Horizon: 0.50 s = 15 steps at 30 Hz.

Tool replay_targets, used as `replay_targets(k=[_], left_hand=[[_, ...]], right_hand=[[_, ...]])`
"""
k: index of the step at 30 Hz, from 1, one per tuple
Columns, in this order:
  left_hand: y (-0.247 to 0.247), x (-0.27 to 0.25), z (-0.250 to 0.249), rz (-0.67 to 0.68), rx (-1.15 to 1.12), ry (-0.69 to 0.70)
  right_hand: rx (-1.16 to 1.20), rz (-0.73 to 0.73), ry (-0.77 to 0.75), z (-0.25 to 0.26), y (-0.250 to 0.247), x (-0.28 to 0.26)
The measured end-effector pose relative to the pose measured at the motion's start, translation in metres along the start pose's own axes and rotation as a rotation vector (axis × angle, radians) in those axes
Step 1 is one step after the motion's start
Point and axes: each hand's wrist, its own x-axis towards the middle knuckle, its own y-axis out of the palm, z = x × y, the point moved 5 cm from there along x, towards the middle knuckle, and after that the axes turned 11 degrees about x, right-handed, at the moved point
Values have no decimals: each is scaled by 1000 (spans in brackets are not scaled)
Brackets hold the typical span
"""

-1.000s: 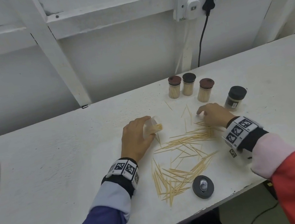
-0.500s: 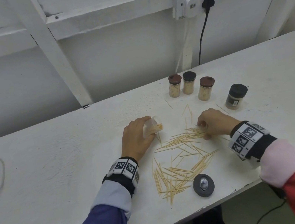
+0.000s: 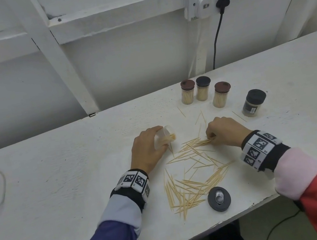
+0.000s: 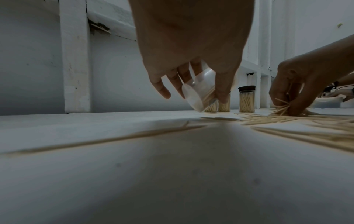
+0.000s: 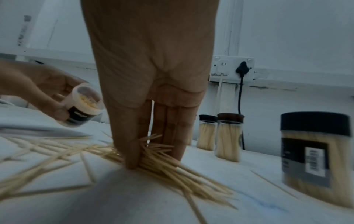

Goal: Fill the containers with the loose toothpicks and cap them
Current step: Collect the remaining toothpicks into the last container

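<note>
The desk [image 3: 80,185] is white-painted, matt and slightly rough, with specks and scuffs. The loose toothpicks [image 3: 189,186] are pale bare wood, dull. The open container [image 5: 84,104] is clear, faintly glossy plastic with a dark printed label. The capped jars [image 3: 221,96] look transparent with matt brown and black lids. The loose lid [image 3: 219,198] is matt dark plastic with a shiny silvery centre.

A white-painted bench [image 3: 78,175] carries loose toothpicks [image 3: 193,183] scattered toward its front edge, a dark lid [image 3: 219,198] just beside them at that edge, three capped toothpick jars [image 3: 203,91] near the back edge, and a black-capped jar [image 3: 253,103] right of them.
</note>
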Motion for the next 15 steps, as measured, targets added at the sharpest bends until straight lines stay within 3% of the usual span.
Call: replay_targets(k=[7,15], left_hand=[[2,0,1,46,-15,-45],[0,-1,5,22,-54,-101]], right_hand=[[111,-28,-106,15,4,9],[633,20,-165,20,0,28]])
